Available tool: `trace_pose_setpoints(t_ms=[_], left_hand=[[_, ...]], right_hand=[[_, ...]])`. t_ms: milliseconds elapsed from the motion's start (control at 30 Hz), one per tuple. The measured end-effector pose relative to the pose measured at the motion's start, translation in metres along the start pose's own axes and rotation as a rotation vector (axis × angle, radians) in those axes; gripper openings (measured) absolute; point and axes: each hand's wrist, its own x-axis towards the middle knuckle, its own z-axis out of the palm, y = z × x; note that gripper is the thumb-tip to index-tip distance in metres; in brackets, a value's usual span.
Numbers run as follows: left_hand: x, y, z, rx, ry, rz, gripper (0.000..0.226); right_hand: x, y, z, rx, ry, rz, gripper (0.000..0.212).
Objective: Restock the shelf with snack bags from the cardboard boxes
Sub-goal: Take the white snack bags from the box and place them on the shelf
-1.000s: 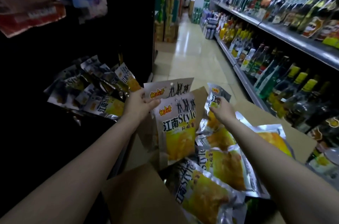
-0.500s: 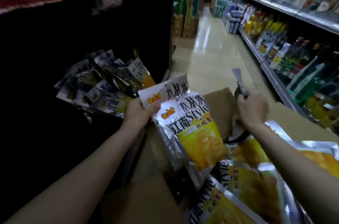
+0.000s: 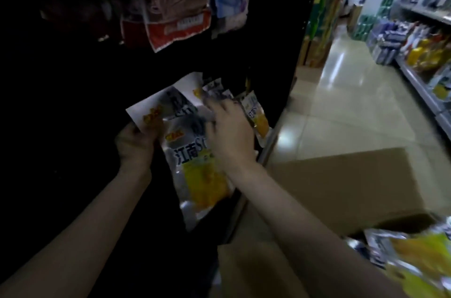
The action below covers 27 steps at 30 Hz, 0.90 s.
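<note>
The left hand (image 3: 136,144) pinches a small stack of snack bags (image 3: 195,170) by their white top corners, thumb over the upper sheet, while the right hand (image 3: 229,136) lies over the front bag's upper half with fingers reaching forward; the blur keeps me from telling whether those fingers are curled round anything. The bags hang between the two hands, just in front of the dark shelf (image 3: 263,158), with more of the same bags (image 3: 256,114) already sitting just beyond the right fingertips. The front bag's long axis runs from the top seal near the left thumb down toward the wrists, printed face toward the camera. These look light, crinkly and slick, with soft contents, so the flat sealed top edge seems the safest hold. The cardboard box (image 3: 341,187) stands open beside the right forearm.
</note>
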Motion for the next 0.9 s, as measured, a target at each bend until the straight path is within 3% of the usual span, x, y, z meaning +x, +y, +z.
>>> trace_pose_setpoints(t_ms=[67,200,300,500,567,700,833,900], left_hand=[[0.013,-0.022,-0.008,0.112,0.011,0.002,0.015],[0.031,-0.071,-0.011,0.245,-0.035,0.004,0.034],[0.048,-0.102,0.005,0.251,-0.017,-0.052,0.034],[0.102,-0.138,0.020,0.265,0.018,-0.022,0.047],[0.113,-0.149,0.008,0.294,0.062,-0.054,0.051],[0.097,-0.178,-0.013,0.344,0.084,-0.157,0.064],[0.070,-0.187,-0.020,0.268,0.267,-0.234,0.054],[0.057,-0.188,-0.019,0.297,0.213,-0.140,0.054]], right_hand=[[-0.006,0.001,0.041,-0.047,-0.097,0.052,0.036],[-0.033,0.033,0.102,-0.049,-0.428,0.345,0.044],[-0.044,0.056,0.126,-0.038,-0.516,0.477,0.041],[-0.032,0.063,0.160,0.005,-0.456,0.450,0.051],[-0.036,0.055,0.176,0.060,-0.546,0.421,0.053],[-0.051,0.043,0.206,0.077,-0.901,0.309,0.071],[-0.054,0.040,0.214,-0.061,-0.969,0.320,0.066],[-0.051,0.038,0.214,-0.122,-0.972,0.339,0.069]])
